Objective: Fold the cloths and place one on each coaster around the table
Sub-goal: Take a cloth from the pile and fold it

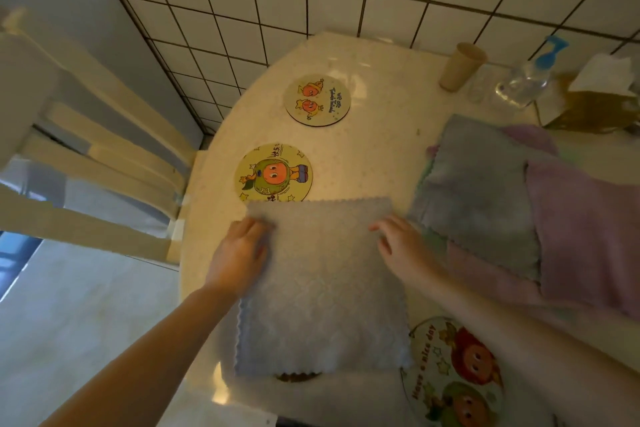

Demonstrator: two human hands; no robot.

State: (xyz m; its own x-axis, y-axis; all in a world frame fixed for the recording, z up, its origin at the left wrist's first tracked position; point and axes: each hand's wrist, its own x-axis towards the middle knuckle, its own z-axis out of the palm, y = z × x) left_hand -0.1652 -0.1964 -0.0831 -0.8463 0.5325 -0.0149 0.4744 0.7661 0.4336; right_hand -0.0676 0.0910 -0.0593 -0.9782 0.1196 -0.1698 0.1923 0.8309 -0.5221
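Table [374,156]: hands [242,250] at cloth [322,288] edges.

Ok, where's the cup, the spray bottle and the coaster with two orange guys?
cup [460,68]: head view, its side.
spray bottle [523,81]: head view, clear body.
two-orange coaster [317,99]: head view, printed middle.

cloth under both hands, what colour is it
Pale blue-grey cloth with zigzag-cut edges, shown in the head view, the only one.

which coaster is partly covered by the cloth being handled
The green-character coaster: the light blue cloth overlaps its near edge. The far coaster and near-right coaster lie uncovered.
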